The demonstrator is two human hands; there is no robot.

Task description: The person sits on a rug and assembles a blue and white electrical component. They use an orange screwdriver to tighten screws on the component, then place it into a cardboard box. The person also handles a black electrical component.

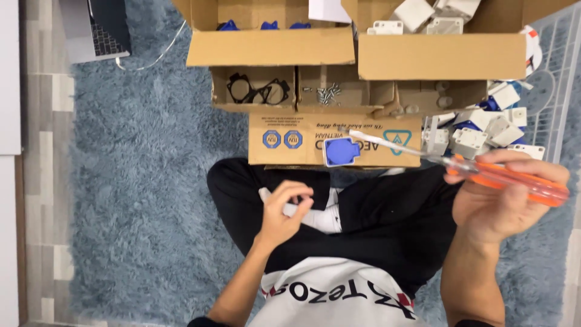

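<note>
Two hands work over the lap: left hand [283,209] pinches a small white part [290,210], right hand [505,203] clasps an orange screwdriver [484,172]. Its long tip, near the cardboard box's [302,142] front edge, could knock the blue socket [341,151] off.

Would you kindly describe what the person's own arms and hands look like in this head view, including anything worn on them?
Both forearms are bare down to the left hand and right hand: no gloves, rings, watch or bracelets show. A sliver of dark sleeve appears at the bottom edge near each elbow. The person wears a white shirt with dark and red lettering and black trousers.
</note>
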